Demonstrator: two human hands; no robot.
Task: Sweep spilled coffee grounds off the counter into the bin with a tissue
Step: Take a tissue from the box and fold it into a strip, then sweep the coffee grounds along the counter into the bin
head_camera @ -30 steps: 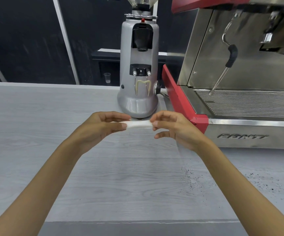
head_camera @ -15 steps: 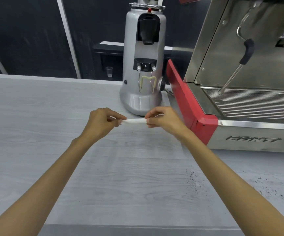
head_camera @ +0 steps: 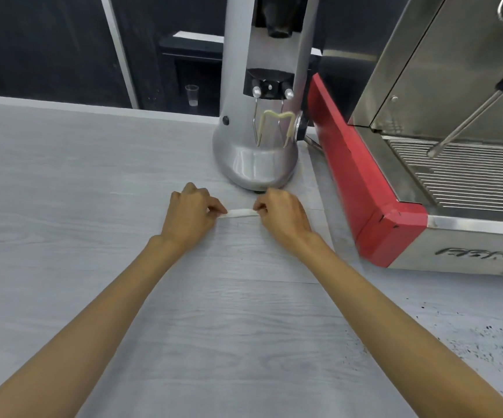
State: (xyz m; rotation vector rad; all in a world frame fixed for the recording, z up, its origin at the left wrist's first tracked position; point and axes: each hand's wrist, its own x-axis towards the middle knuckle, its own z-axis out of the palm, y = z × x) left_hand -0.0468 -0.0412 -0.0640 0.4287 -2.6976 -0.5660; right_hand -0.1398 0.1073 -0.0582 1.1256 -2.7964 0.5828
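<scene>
The tissue (head_camera: 239, 213) is shown as a thin white strip, folded or rolled narrow, drawn out left to right between the two hands. It is seen nearly edge-on, pale against the grey wood-grain desk (head_camera: 63, 206), with a slight bow along its length. It lies low over the desk, just near of the grinder's base; whether it touches the surface cannot be told.

The left end of the strip is pinched by the left hand (head_camera: 189, 217), whose grip is narrow, thumb against curled fingers. The right end is pinched in the same way by the right hand (head_camera: 283, 217), its grip also closed on the tissue. Both hands are held knuckles up, near each other, with only the short white span exposed between them. Both forearms are extended from the near edge of the view.

The coffee grounds (head_camera: 485, 342) are visible as dark specks scattered on the desk at the near right, well apart from the tissue. A silver grinder (head_camera: 259, 131) is stood at the far centre, and a steel espresso machine (head_camera: 455, 116) with a red side panel is placed to its right. A small clear cup (head_camera: 192, 95) is seen beyond the desk's far edge.
</scene>
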